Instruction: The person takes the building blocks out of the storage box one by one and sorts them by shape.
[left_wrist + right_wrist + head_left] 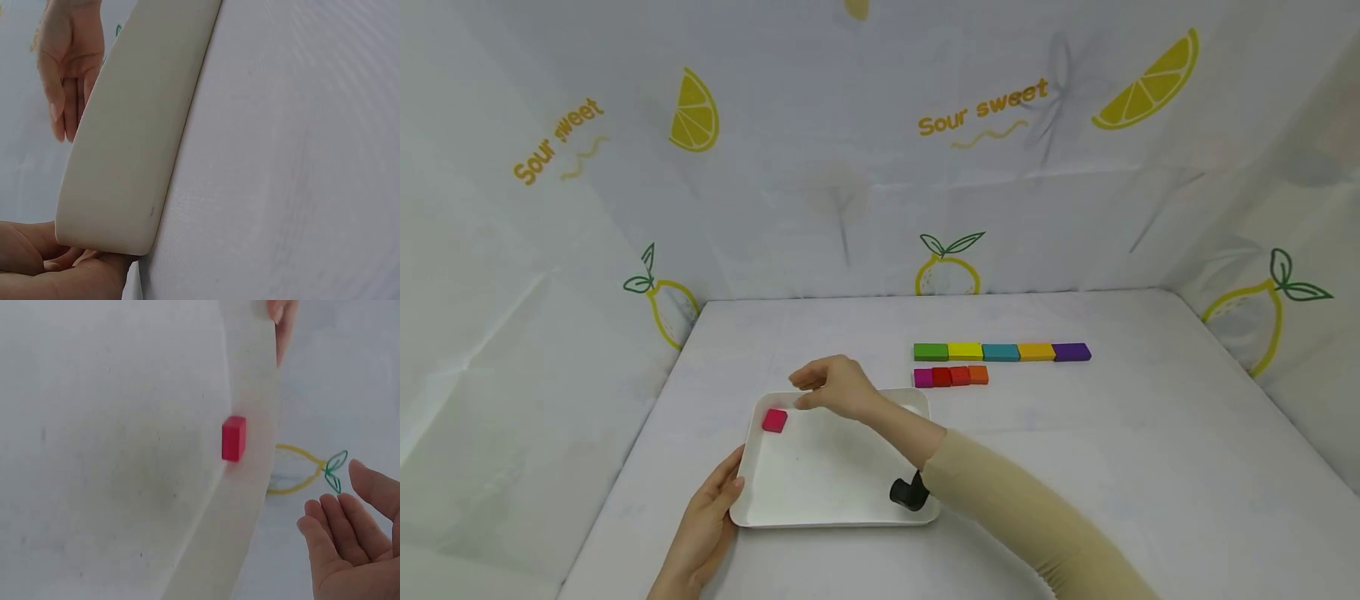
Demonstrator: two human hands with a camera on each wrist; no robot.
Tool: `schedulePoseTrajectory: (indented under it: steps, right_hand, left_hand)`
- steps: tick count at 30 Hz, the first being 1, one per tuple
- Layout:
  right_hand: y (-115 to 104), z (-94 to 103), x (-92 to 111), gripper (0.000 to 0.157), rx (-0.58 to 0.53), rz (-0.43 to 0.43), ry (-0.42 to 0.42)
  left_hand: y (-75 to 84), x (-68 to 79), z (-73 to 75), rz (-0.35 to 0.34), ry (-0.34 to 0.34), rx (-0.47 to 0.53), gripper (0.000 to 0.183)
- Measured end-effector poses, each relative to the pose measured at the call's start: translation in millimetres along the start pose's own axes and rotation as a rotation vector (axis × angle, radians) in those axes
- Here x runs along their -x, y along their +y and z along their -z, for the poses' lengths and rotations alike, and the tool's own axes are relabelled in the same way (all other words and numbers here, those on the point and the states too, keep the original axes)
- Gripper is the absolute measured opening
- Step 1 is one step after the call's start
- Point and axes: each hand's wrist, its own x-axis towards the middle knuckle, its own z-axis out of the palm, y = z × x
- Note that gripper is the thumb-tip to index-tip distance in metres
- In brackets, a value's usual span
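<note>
My left hand [706, 518] holds the white tray [820, 523] by its left side, thumb at the rim and fingers along the outer wall. Inside the tray's far left corner lies a pinkish-red block [774, 421], seen in the right wrist view against the sloping wall. Over the tray's far edge, just right of that block, hovers my right hand [842, 388]. Its fingers [340, 531] are loosely bent, the thumb stands apart, and nothing is between them. The left wrist view shows the tray's outer side [131, 137] with left-hand fingers [81, 275] at its corner.
Behind the tray to the right, a row of green, yellow, blue, orange-yellow and purple blocks [1001, 352] lies end to end. A shorter row of magenta, red and orange blocks [951, 377] lies in front. White lemon-printed cloth [820, 192] surrounds the table.
</note>
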Motion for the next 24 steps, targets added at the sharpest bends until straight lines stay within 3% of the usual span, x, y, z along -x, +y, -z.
schedulePoseTrajectory:
  steps: [5, 9, 24]
  right_hand:
    - [-1.6, -30.8, -8.1, 0.035, 0.012, -0.061, 0.043]
    - [0.6, -44.3, -13.4, 0.034, 0.034, -0.077, 0.067]
    - [18.7, -56.8, -19.5, 0.039, 0.153, -0.036, 0.076]
  left_hand:
    - [0.1, 0.4, 0.7, -0.005, -0.006, 0.003, 0.062]
    - [-0.3, 0.4, 0.4, -0.009, -0.011, 0.009, 0.062]
    - [-1.4, -0.8, 0.8, 0.013, 0.000, 0.016, 0.062]
